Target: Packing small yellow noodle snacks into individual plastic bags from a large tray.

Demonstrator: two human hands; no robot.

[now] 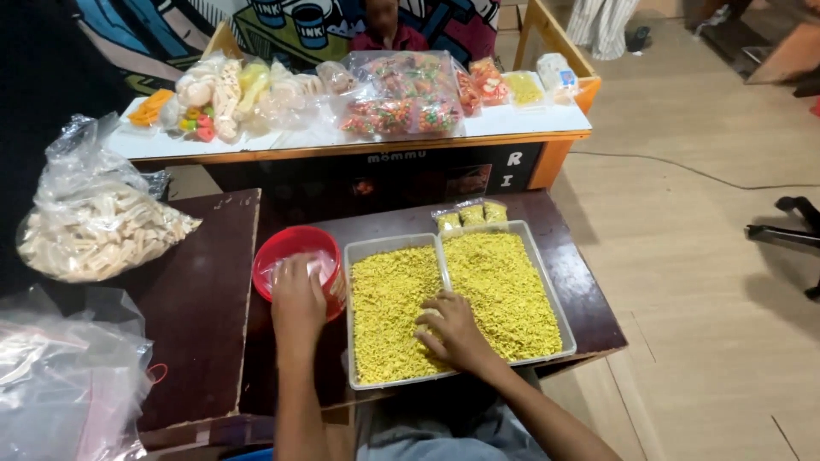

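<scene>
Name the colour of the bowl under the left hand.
Red bowl, clearest in the head view.

Your left hand rests in a glossy red plastic bowl lined with clear film. Your right hand lies on dry, grainy yellow crumbs in pale, smooth plastic trays. Underneath is a dark, worn wooden table; at left, a crinkly, shiny clear plastic bag.

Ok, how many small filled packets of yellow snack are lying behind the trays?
3: small clear packets of yellow snack in a row behind the grey trays, left, middle, right. More may be hidden.
</scene>
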